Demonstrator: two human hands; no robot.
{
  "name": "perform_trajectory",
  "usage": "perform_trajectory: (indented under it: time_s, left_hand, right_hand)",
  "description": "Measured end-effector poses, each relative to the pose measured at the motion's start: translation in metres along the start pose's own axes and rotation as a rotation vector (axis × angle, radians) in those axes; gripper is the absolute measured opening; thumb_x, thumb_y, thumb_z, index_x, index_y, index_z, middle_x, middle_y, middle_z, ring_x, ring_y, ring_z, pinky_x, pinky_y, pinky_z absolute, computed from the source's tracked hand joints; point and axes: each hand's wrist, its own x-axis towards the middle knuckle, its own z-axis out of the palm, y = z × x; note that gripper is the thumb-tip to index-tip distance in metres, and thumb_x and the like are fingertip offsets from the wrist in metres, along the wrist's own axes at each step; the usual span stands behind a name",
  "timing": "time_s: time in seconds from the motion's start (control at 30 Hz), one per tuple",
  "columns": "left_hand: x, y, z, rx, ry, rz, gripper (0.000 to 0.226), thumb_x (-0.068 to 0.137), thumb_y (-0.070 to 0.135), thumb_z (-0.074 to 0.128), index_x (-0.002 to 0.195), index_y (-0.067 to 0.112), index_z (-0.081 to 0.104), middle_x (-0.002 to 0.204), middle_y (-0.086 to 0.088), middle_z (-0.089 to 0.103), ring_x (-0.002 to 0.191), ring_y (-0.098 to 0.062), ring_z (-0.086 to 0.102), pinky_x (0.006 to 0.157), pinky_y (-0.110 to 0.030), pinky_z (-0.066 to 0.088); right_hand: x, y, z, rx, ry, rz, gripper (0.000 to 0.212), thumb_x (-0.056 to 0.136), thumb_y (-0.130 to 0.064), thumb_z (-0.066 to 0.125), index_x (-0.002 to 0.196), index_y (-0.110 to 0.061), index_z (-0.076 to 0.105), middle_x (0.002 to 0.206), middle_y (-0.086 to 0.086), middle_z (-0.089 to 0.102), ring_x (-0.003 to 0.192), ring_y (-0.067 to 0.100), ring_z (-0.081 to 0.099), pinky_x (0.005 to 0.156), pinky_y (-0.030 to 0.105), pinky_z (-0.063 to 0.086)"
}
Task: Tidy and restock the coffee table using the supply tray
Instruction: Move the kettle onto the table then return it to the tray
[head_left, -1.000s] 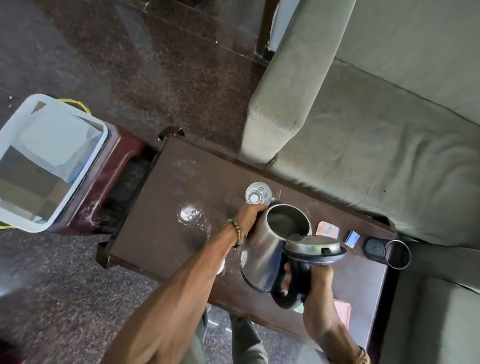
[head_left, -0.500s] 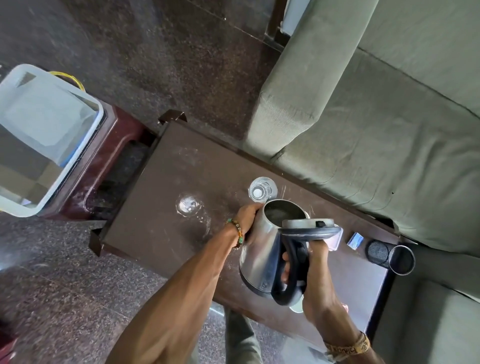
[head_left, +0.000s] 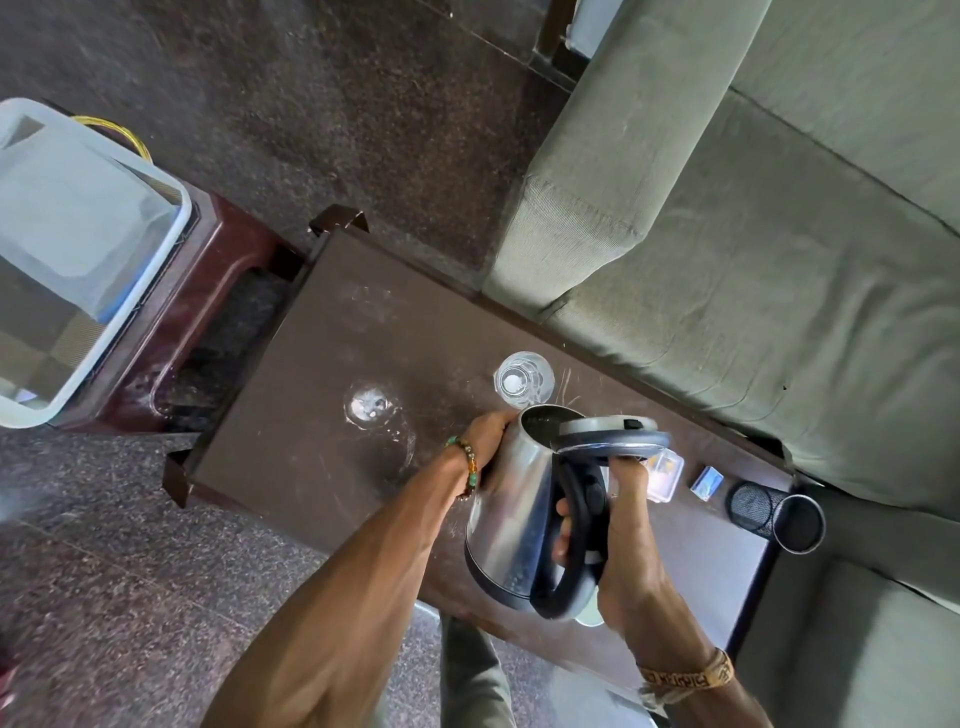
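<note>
Gripping tilted steel kettle (head_left: 511, 519), lid (head_left: 613, 439) open, right hand (head_left: 623, 540) round black handle (head_left: 571, 519), left hand (head_left: 485, 431) cupping its body

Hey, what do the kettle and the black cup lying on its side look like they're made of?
Kettle: likely polished stainless steel, its body mirror-bright; handle looks like matte black plastic. Black cup: probably dark-coated metal mesh, with a finely perforated wall and solid rim.

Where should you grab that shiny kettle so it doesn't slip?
By the black loop handle, coming from the person's own side, where it sticks out: fingers wrap right through it, as the right hand does. The kettle itself is smooth, tapered metal, so the left hand just helps near the rim.
</note>
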Motion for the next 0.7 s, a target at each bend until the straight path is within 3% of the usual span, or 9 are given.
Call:
perform_trajectory:
  time_s: [0.3,0.7]
  left_hand:
    - [0.004,-0.001,-0.002,0.056,0.009,-0.006,0.028,0.083,0.039,0.058,0.075,0.016,0.072,0.092,-0.006,0.075,0.086,-0.023,0.067,0.091,-0.039,0.052]
    - [-0.012,0.006,-0.003,0.112,0.020,-0.005,0.026,0.086,0.032,0.053,0.075,0.015,0.068,0.096,-0.011,0.072,0.088,-0.024,0.063,0.094,-0.044,0.050]
  right_hand:
    - [0.001,-0.001,0.002,0.026,0.033,0.017,0.071,0.071,-0.083,0.047,0.052,-0.016,0.063,0.055,0.010,0.052,0.046,0.020,0.045,0.051,0.029,0.043]
    - [-0.012,-0.012,0.007,0.044,-0.035,0.021,0.078,0.058,-0.094,0.051,0.056,-0.016,0.058,0.055,0.006,0.049,0.045,0.016,0.044,0.049,0.027,0.041]
